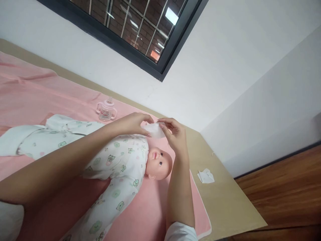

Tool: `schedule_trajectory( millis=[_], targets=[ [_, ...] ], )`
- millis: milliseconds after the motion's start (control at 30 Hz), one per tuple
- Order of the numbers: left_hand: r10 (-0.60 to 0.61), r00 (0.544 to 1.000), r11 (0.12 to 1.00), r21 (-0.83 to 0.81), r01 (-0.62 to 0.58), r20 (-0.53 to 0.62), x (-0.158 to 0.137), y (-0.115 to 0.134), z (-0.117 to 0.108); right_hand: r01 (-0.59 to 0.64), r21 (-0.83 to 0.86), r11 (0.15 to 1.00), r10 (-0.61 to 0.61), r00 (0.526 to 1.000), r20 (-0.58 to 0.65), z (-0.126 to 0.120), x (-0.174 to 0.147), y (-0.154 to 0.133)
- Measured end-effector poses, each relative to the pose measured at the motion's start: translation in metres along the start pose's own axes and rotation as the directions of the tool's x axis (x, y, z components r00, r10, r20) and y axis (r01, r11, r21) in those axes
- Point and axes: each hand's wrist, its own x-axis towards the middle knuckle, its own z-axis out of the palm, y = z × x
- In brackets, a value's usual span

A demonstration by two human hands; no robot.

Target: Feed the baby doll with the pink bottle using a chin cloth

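Between my two hands is a thin white tissue (154,130), held up above the doll's head. My left hand (137,123) pinches its left side, and my right hand (174,131) grips its right edge between thumb and fingers. Below them a baby doll (160,164) lies on its back, dressed in a white suit (120,157) with green animal prints. My left forearm crosses over the doll's body and hides part of it. The doll's face is turned toward the wall side.
A pink blanket (140,207) covers much of the table (225,197). Near the wall stands a baby bottle (106,110) with pink handles. A crumpled white tissue (206,176) lies on bare tabletop at the right. A dark-framed window (160,68) is above, and wood panelling (283,180) is beyond the table's end.
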Motion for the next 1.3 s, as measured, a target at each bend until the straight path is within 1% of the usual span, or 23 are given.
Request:
schedule_trajectory(
  millis=[100,200,267,333,400,467,533,600,667,700,767,833,867,933,1000,1067,1100,1167,1233,1300],
  targets=[
    [-0.053,0.996,0.995,-0.080,0.059,0.073,-0.002,0.008,-0.007,0.020,0.067,0.998,-0.014,0.997,-0.078,-0.002,-0.001,-0.004],
    [-0.113,0.987,0.961,-0.239,0.137,0.110,-0.006,0.014,-0.010,0.007,0.108,0.994,0.008,0.991,-0.134,-0.005,-0.001,-0.003],
    [-0.112,0.988,0.939,-0.315,0.141,0.108,-0.008,0.017,-0.011,-0.013,0.125,0.992,0.031,0.990,-0.137,-0.006,-0.001,-0.002],
    [-0.075,0.993,0.933,-0.345,0.103,0.092,-0.010,0.019,-0.011,-0.039,0.131,0.991,0.057,0.989,-0.136,-0.006,0.000,0.000],
    [0.002,1.000,0.938,-0.347,0.007,0.027,-0.010,0.021,-0.011,-0.065,0.128,0.990,0.082,0.987,-0.136,-0.006,0.000,0.001],
    [0.107,0.989,0.935,-0.329,-0.134,-0.098,-0.011,0.022,-0.011,-0.084,0.122,0.989,0.100,0.986,-0.130,-0.006,0.000,0.004],
    [0.210,0.953,0.915,-0.300,-0.271,-0.218,-0.011,0.025,-0.010,-0.097,0.120,0.988,0.109,0.988,-0.105,-0.005,0.001,0.006],
    [0.273,0.918,0.892,-0.281,-0.353,-0.287,-0.011,0.028,-0.009,-0.101,0.121,0.987,0.110,0.992,-0.068,-0.002,0.001,0.008],
    [0.257,0.910,0.892,-0.282,-0.354,-0.326,-0.013,0.032,-0.008,-0.102,0.113,0.988,0.106,0.994,-0.035,0.001,0.001,0.008],
    [0.215,0.917,0.900,-0.296,-0.319,-0.335,-0.014,0.033,-0.008,-0.102,0.102,0.990,0.105,0.994,-0.025,0.002,0.001,0.008],
    [0.092,0.938,0.921,-0.329,-0.208,-0.335,-0.017,0.037,-0.010,-0.106,0.071,0.992,0.107,0.994,-0.023,0.004,0.001,0.008],
    [-0.007,0.949,0.932,-0.347,-0.108,-0.314,-0.021,0.041,-0.014,-0.111,0.042,0.993,0.113,0.992,-0.048,0.001,0.001,0.012],
    [-0.025,0.951,0.932,-0.351,-0.089,-0.307,-0.022,0.043,-0.016,-0.115,0.031,0.993,0.117,0.991,-0.070,-0.003,0.002,0.016],
    [0.003,0.960,0.928,-0.356,-0.107,-0.281,-0.026,0.048,-0.019,-0.132,0.018,0.991,0.133,0.983,-0.124,-0.012,0.003,0.027],
    [0.076,0.982,0.929,-0.346,-0.134,-0.175,-0.030,0.052,-0.020,-0.172,0.011,0.985,0.171,0.969,-0.179,-0.023,0.004,0.043],
    [0.123,0.992,0.946,-0.300,-0.123,-0.018,-0.031,0.054,-0.018,-0.236,0.010,0.972,0.232,0.945,-0.232,-0.034,0.003,0.062],
    [0.120,0.991,0.960,-0.263,-0.100,0.061,-0.031,0.054,-0.016,-0.273,0.013,0.962,0.267,0.929,-0.256,-0.038,0.001,0.073],
    [0.085,0.980,0.983,-0.175,-0.053,0.178,-0.028,0.052,-0.007,-0.357,0.033,0.933,0.351,0.891,-0.286,-0.042,-0.004,0.095],
    [0.038,0.961,0.997,-0.082,-0.016,0.274,-0.024,0.049,0.003,-0.445,0.038,0.895,0.437,0.855,-0.280,-0.042,-0.011,0.117],
    [-0.013,0.942,1.000,-0.008,0.017,0.336,-0.020,0.046,0.014,-0.532,-0.022,0.847,0.510,0.823,-0.249,-0.039,-0.020,0.139]
  ],
)
